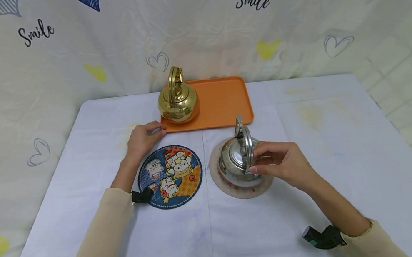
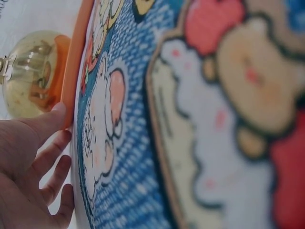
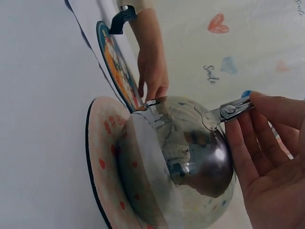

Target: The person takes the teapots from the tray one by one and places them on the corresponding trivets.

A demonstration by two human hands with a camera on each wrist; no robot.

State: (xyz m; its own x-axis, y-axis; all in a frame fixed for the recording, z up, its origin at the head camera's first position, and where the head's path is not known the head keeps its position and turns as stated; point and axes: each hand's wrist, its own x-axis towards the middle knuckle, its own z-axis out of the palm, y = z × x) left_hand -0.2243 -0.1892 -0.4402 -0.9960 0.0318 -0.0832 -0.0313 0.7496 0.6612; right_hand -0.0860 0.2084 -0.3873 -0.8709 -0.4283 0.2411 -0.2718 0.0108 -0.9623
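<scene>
A silver teapot [image 1: 233, 159] stands on a round pale pink mat [image 1: 219, 185], its hooped handle raised. My right hand [image 1: 283, 162] pinches the lower side of that handle between thumb and fingers; the right wrist view shows the thumb on the handle's metal joint [image 3: 231, 110]. At the front left corner of an orange tray [image 1: 222, 101], my left hand [image 1: 143, 139] pinches the rim. Its thumb lies on the tray edge [image 2: 71, 90] in the left wrist view, the other fingers loosely bent below. A gold teapot [image 1: 177, 102] stands on the tray's left part.
A round blue mat [image 1: 169, 176] with cartoon figures lies between my forearms, left of the pink mat. White cloth [image 1: 304, 135] covers the table. Behind it hangs a pale curtain [image 1: 211, 31] printed with hearts and words, close to the tray's back edge.
</scene>
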